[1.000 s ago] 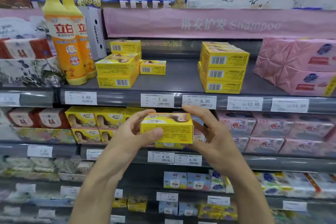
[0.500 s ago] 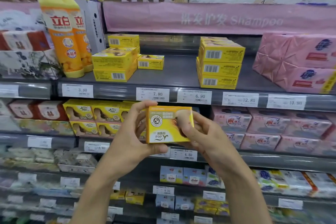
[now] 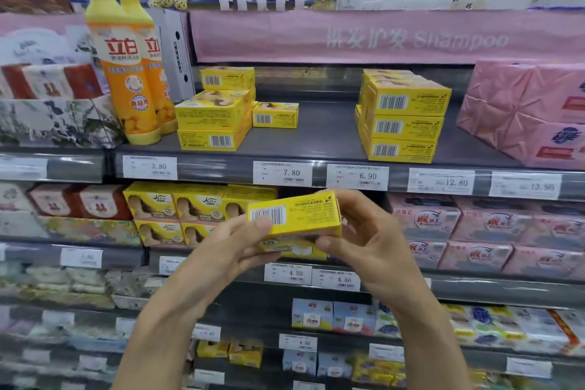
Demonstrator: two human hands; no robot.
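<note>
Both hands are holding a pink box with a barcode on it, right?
Not quite: the box is yellow, not pink. The head view shows the left hand and the right hand both holding it, and it does have a barcode on it.

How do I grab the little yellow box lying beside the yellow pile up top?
Probably from the front, above: grip the small yellow box by its barcoded front and its back. It lies flat on the shelf, so its underside is shut off, and the stack crowds its left end.
</note>
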